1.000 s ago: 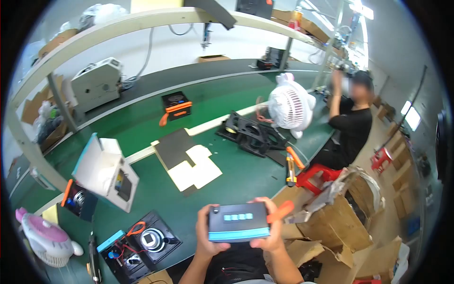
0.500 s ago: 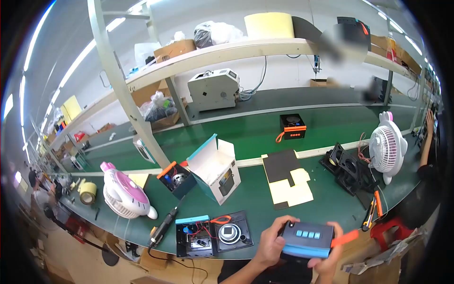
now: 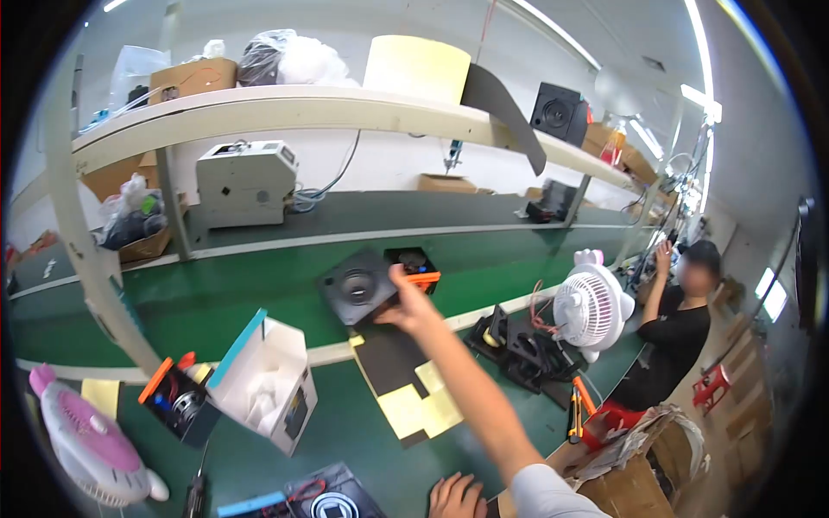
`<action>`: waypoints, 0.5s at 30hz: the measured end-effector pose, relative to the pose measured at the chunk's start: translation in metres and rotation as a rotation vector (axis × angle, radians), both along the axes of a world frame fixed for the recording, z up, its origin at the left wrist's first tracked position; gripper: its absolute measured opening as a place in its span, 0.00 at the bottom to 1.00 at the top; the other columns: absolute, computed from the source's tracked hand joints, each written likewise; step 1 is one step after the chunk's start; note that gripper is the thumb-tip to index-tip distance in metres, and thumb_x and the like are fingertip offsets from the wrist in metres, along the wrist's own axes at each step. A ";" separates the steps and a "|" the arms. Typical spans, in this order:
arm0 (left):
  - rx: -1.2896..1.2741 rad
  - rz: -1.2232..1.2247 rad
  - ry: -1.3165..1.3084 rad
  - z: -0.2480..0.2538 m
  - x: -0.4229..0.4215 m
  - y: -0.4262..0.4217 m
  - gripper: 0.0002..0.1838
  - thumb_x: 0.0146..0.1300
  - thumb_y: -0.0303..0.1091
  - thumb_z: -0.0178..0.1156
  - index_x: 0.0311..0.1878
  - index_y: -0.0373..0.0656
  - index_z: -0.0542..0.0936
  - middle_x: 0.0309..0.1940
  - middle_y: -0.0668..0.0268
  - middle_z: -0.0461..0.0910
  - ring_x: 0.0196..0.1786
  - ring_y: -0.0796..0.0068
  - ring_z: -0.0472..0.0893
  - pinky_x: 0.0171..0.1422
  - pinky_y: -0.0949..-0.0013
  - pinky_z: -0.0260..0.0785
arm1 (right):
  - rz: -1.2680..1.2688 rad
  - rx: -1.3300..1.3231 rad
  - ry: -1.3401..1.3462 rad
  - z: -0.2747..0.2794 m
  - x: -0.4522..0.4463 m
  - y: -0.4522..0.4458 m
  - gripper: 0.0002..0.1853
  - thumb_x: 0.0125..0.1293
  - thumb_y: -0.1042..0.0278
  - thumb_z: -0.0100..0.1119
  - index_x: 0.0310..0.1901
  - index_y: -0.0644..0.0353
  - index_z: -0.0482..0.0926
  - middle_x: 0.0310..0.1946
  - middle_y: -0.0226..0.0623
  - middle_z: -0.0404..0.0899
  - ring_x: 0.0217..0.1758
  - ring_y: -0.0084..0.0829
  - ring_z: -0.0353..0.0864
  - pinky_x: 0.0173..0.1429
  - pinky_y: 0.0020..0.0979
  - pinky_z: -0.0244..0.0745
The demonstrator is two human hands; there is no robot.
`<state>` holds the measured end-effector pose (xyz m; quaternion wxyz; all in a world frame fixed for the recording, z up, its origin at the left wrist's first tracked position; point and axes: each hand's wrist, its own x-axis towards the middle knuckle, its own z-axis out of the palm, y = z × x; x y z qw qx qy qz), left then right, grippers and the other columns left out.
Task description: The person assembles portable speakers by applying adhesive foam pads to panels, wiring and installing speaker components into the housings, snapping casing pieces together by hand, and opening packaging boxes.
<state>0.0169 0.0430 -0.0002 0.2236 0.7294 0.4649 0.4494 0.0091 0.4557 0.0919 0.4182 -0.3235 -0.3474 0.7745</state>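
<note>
My right hand (image 3: pixel 408 302) reaches far forward, gripping a dark square speaker box (image 3: pixel 358 288) from its right side, thumb uppermost. Its round cone faces me, over the green strip at the back of the bench. Just behind it is another speaker box (image 3: pixel 413 268) with an orange edge. At the near bench edge my left hand (image 3: pixel 458 497) lies with fingers spread, holding nothing that I can see. To its left is an opened speaker unit (image 3: pixel 335 501), partly cut off by the frame. Black and yellow foam sheets (image 3: pixel 401 410) lie beneath my right forearm.
An open white carton (image 3: pixel 259 371) and an open speaker housing (image 3: pixel 180 401) stand at left, near a pink-white fan (image 3: pixel 91 440). Black plastic frames (image 3: pixel 518 345), a white fan (image 3: pixel 591 302) and a cutter knife (image 3: pixel 575 414) are at right. A co-worker (image 3: pixel 678 319) is beyond.
Both hands held a speaker box near the bench edge; now my right arm stretches forward with a speaker box and my left hand rests low at the bench. My view has turned right.
</note>
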 end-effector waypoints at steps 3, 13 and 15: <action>0.054 -0.082 0.028 -0.012 -0.003 -0.001 0.20 0.60 0.35 0.63 0.54 0.35 0.81 0.60 0.49 0.76 0.69 0.43 0.70 0.74 0.38 0.59 | -0.006 -0.043 -0.330 -0.028 -0.063 0.057 0.54 0.65 0.17 0.48 0.77 0.57 0.60 0.75 0.54 0.64 0.73 0.65 0.68 0.71 0.70 0.63; 0.057 -0.240 -0.001 -0.074 -0.001 -0.004 0.07 0.55 0.34 0.65 0.35 0.43 0.84 0.43 0.59 0.83 0.59 0.54 0.79 0.72 0.49 0.67 | -0.324 0.754 -1.553 -0.041 -0.051 0.082 0.32 0.79 0.45 0.38 0.42 0.67 0.87 0.42 0.55 0.87 0.47 0.47 0.89 0.55 0.49 0.82; 0.092 -0.298 0.047 -0.074 -0.006 -0.006 0.06 0.52 0.31 0.66 0.35 0.45 0.82 0.42 0.61 0.82 0.60 0.56 0.79 0.71 0.48 0.68 | -0.492 1.220 -1.762 -0.040 -0.029 0.094 0.17 0.70 0.57 0.54 0.41 0.63 0.84 0.42 0.50 0.84 0.52 0.47 0.84 0.55 0.52 0.79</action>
